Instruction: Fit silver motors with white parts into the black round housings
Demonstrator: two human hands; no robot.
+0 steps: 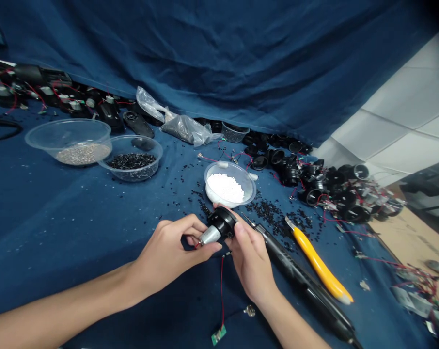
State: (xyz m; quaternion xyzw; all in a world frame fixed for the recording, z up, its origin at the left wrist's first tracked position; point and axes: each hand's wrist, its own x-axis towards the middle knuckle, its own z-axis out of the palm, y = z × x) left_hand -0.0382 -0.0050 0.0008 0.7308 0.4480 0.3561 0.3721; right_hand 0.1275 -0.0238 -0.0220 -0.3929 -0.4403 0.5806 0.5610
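Between my hands is a small silver motor [210, 235] fitted to a round black plastic housing [224, 219]. My left hand [172, 249] is closed round the motor end, thumb below and fingers behind. The black housing is gripped by my right hand [250, 249], its thumb on the near rim. From this assembly a red wire hangs down to a small green circuit board [218, 334]. A little metal part [249, 310] lies on the cloth beside it. Just beyond my hands stands a clear bowl [248, 182] of small white pieces [225, 188].
A black electric screwdriver [299, 276] and a yellow-handled knife [319, 264] lie right of my hands. Bowls of metal pieces [82, 153] and black screws [131, 161] stand left. Black bits [274, 211] are scattered about; black housings [314, 186] with wires pile up at right.
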